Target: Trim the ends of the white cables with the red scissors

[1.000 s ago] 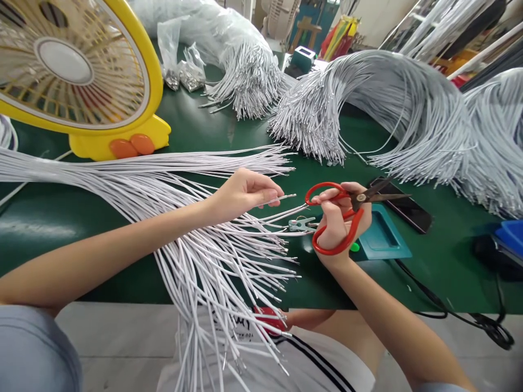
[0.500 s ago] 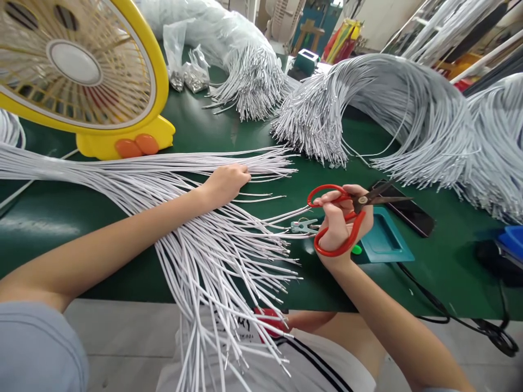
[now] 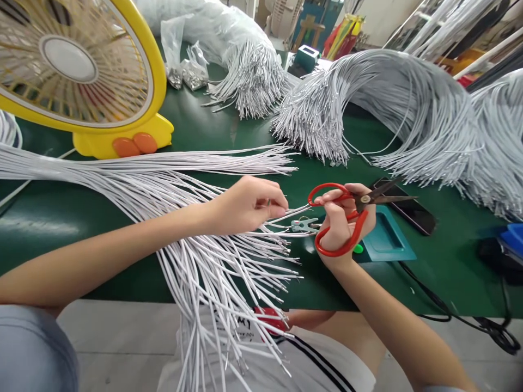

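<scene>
My left hand (image 3: 249,204) is closed in a pinch on a thin white wire (image 3: 294,210) near its stripped end, just left of the scissors. My right hand (image 3: 343,220) is wrapped through the red handles of a pair of scissors (image 3: 355,215), whose dark blades point right and look closed. A fan of loose white wires (image 3: 212,256) spreads from the left across the green table (image 3: 204,130) and over its front edge. A small metal clip (image 3: 302,224) lies among the wire ends under my hands.
A yellow desk fan (image 3: 85,76) stands at the back left. Thick bundles of white wires (image 3: 388,103) arch across the back and right. A teal tray (image 3: 386,239) and a black phone (image 3: 408,209) lie right of the scissors. A black cable (image 3: 449,316) runs along the front right.
My left hand left the flat wire bundle further back, came toward the scissors and now pinches one wire. My right hand with the scissors has barely moved.
</scene>
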`<action>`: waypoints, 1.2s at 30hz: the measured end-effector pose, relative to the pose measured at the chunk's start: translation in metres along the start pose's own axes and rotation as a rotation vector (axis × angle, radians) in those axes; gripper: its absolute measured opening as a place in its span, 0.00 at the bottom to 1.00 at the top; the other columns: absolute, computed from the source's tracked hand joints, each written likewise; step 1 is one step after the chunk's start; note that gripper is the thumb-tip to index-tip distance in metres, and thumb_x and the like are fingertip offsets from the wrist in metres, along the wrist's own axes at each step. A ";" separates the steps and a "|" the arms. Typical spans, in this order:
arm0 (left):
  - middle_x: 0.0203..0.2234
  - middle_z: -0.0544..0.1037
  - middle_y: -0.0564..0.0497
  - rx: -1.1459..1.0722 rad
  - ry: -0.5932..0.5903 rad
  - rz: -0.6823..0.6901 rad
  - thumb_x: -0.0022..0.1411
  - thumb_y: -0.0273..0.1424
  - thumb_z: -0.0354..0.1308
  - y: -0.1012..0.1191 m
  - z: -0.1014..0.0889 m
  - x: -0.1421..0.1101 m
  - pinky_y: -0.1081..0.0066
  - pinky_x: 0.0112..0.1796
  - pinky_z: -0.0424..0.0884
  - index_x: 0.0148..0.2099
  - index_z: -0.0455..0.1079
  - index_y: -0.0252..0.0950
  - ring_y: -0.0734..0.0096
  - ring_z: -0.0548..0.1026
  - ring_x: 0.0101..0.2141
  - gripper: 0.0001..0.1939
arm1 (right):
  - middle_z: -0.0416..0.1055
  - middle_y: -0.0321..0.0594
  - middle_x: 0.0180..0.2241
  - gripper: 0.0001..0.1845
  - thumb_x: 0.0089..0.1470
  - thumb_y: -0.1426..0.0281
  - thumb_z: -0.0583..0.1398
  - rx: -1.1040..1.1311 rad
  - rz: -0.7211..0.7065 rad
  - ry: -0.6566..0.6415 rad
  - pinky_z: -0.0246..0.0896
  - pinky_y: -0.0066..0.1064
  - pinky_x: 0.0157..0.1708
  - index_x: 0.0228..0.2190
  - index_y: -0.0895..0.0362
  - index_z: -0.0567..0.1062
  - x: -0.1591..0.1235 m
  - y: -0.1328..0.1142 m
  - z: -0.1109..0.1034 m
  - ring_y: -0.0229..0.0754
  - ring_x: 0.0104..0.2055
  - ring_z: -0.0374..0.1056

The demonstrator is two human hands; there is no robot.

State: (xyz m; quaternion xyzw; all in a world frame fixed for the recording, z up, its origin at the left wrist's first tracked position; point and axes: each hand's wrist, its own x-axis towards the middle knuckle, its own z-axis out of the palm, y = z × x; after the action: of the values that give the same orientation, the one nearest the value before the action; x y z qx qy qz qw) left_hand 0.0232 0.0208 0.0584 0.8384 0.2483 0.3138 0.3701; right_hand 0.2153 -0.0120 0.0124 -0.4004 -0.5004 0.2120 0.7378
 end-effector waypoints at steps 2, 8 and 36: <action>0.24 0.73 0.52 -0.037 0.009 0.004 0.58 0.22 0.55 0.013 0.004 -0.003 0.78 0.25 0.63 0.32 0.74 0.30 0.80 0.66 0.23 0.06 | 0.70 0.30 0.25 0.16 0.46 0.79 0.58 -0.008 -0.010 -0.003 0.69 0.32 0.30 0.38 0.52 0.70 0.000 0.000 0.000 0.35 0.26 0.67; 0.27 0.78 0.50 -0.087 0.229 -0.119 0.56 0.26 0.60 0.008 0.002 0.000 0.76 0.28 0.69 0.32 0.76 0.31 0.76 0.73 0.27 0.04 | 0.70 0.31 0.26 0.17 0.46 0.79 0.58 -0.012 -0.009 0.000 0.68 0.32 0.30 0.38 0.51 0.70 0.000 0.001 -0.001 0.36 0.26 0.67; 0.29 0.80 0.48 -0.065 0.203 -0.167 0.60 0.27 0.55 -0.001 -0.005 0.002 0.69 0.36 0.76 0.44 0.74 0.30 0.69 0.78 0.31 0.12 | 0.69 0.31 0.25 0.15 0.46 0.75 0.59 -0.055 0.013 -0.004 0.68 0.35 0.30 0.37 0.49 0.70 0.000 0.000 -0.001 0.37 0.26 0.67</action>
State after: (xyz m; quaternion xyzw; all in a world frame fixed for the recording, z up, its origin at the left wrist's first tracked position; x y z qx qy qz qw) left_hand 0.0210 0.0248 0.0614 0.7664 0.3431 0.3728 0.3949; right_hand 0.2160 -0.0128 0.0122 -0.4234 -0.5048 0.2039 0.7241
